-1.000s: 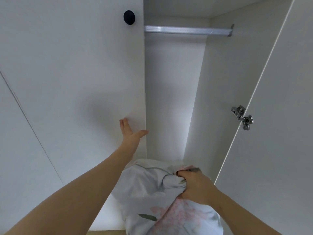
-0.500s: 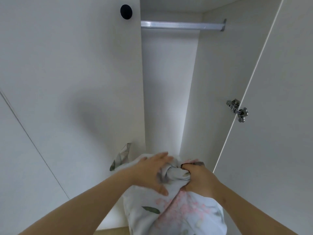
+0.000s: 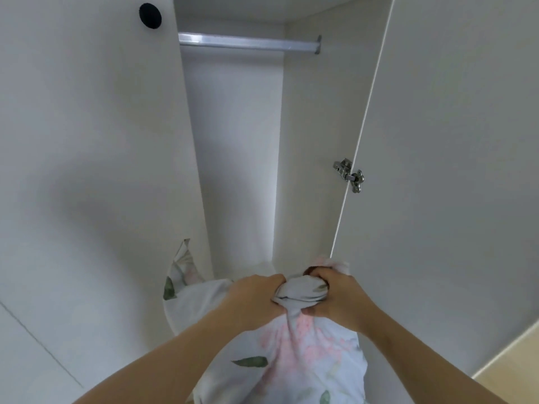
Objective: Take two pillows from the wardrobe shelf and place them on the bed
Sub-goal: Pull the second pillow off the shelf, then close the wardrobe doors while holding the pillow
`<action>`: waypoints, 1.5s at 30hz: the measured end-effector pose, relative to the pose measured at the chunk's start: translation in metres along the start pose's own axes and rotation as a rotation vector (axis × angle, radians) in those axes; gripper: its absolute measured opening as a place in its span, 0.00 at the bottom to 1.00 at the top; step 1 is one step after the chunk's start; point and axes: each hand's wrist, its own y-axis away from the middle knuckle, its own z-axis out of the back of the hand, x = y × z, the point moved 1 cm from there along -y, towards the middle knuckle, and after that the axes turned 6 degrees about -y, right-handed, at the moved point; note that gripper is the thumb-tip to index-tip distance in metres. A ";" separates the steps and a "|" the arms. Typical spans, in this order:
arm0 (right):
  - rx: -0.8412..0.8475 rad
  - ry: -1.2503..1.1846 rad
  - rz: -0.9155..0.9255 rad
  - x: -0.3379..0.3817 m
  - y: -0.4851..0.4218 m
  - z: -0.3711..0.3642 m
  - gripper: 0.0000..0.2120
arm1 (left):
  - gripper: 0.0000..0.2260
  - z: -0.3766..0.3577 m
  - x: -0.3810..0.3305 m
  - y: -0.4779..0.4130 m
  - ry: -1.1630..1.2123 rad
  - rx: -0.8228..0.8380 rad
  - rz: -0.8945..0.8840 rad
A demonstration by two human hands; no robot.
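A white pillow (image 3: 294, 357) printed with pink flowers and green leaves hangs at the bottom centre, in front of the open wardrobe. My left hand (image 3: 253, 298) and my right hand (image 3: 338, 295) sit side by side, both clenched on a bunched fold of the pillow's fabric at its top edge. One corner of the pillow (image 3: 182, 258) sticks up to the left against the closed door. The shelf and any second pillow are hidden behind the pillow and my arms. The bed is not in view.
A closed white wardrobe door (image 3: 87, 170) with a black round knob (image 3: 150, 15) fills the left. The right door (image 3: 452, 170) stands open on a metal hinge (image 3: 350, 174). A metal hanging rail (image 3: 248, 43) crosses the compartment's top. Pale floor (image 3: 513, 363) shows at the lower right.
My left hand left the closed door's edge, came down onto the pillow and clenched on the fabric beside my right hand. The pillow has come further out toward me.
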 end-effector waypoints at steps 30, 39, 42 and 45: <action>-1.217 -0.262 -0.242 0.025 0.115 0.198 0.09 | 0.17 0.023 -0.140 -0.039 0.359 0.104 -0.467; -1.229 -0.194 -0.109 0.056 0.107 0.155 0.13 | 0.10 0.051 -0.103 -0.019 0.337 0.082 -0.422; -1.177 -0.160 -0.023 0.070 0.101 0.134 0.14 | 0.09 0.065 -0.085 -0.011 0.282 0.070 -0.419; -1.083 -0.149 0.081 0.085 0.087 0.111 0.17 | 0.12 0.078 -0.058 0.000 0.215 0.016 -0.397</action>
